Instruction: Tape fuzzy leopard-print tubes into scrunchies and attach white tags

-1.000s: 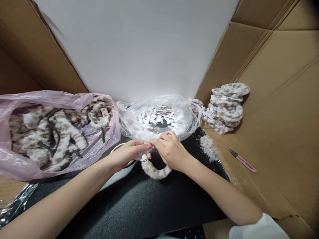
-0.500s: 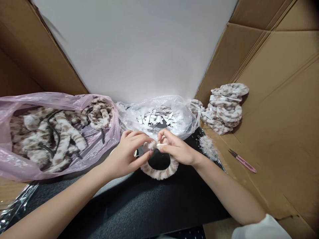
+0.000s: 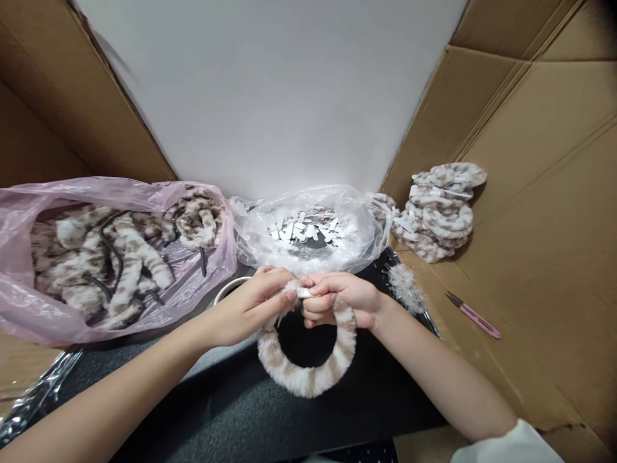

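The furry ring (image 3: 308, 381) hangs over the near part of the desk (image 3: 270, 427), its upper ends between the two hands; the left hand (image 3: 248, 308) has its fingers pinched on fluff at one end, and the right hand (image 3: 354, 299) has its fingers curled round the other side, thumb at a small white piece (image 3: 304, 292). That piece looks slim and partly covered, so a loose pinch could let it slip or twist; long pile caught under the fingertips could also hide a crooked join. Leftwards, the pink bag (image 3: 14, 231) lies open, holding spotted furry pieces (image 3: 128, 257) and dark cords (image 3: 118, 260); the clear bag (image 3: 364, 241) beyond the hands holds many flat white tabs (image 3: 292, 228).
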`<act>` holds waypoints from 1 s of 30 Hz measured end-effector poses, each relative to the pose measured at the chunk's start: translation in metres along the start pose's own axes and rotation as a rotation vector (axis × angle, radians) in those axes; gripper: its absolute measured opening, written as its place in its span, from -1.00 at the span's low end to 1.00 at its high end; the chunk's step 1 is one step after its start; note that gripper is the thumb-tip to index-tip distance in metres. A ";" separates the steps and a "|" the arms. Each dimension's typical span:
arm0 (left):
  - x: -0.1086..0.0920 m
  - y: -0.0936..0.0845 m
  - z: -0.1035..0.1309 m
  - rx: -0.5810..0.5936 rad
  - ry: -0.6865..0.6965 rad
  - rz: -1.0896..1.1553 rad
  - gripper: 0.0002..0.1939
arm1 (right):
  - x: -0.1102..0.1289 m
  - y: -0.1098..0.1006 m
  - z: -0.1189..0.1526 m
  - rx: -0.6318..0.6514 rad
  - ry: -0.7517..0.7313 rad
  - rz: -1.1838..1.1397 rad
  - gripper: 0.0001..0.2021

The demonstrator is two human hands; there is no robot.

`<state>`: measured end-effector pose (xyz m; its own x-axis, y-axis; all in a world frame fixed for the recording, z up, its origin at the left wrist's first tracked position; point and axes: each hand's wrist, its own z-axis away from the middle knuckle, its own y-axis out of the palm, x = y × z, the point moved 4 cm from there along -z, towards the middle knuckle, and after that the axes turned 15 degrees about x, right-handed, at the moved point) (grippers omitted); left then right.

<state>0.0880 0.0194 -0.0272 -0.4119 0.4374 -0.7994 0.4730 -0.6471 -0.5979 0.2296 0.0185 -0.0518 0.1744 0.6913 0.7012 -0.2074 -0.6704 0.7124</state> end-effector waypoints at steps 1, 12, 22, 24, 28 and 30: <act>0.000 0.001 0.000 0.002 0.000 0.029 -0.66 | -0.001 0.001 0.000 -0.004 0.011 -0.010 -0.90; 0.015 0.012 -0.005 0.026 -0.061 0.467 -0.65 | 0.001 -0.003 0.001 -0.104 -0.004 0.136 -0.90; 0.012 0.038 -0.010 0.101 -0.045 0.848 -0.70 | 0.037 0.011 0.028 -0.355 -0.027 0.816 -0.94; 0.011 0.042 -0.010 0.066 -0.019 0.873 -0.61 | 0.037 0.010 0.031 -0.393 -0.019 0.838 -0.92; 0.015 0.051 -0.009 0.031 0.063 0.959 -0.63 | 0.029 0.006 0.031 -0.363 -0.005 0.790 -0.89; 0.018 0.057 -0.009 0.021 0.093 0.995 -0.69 | 0.022 0.002 0.032 -0.405 -0.016 0.801 -0.90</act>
<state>0.1142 -0.0036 -0.0763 0.2265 -0.2630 -0.9378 0.5552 -0.7562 0.3462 0.2633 0.0236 -0.0344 -0.1556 0.0517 0.9865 -0.5960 -0.8013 -0.0520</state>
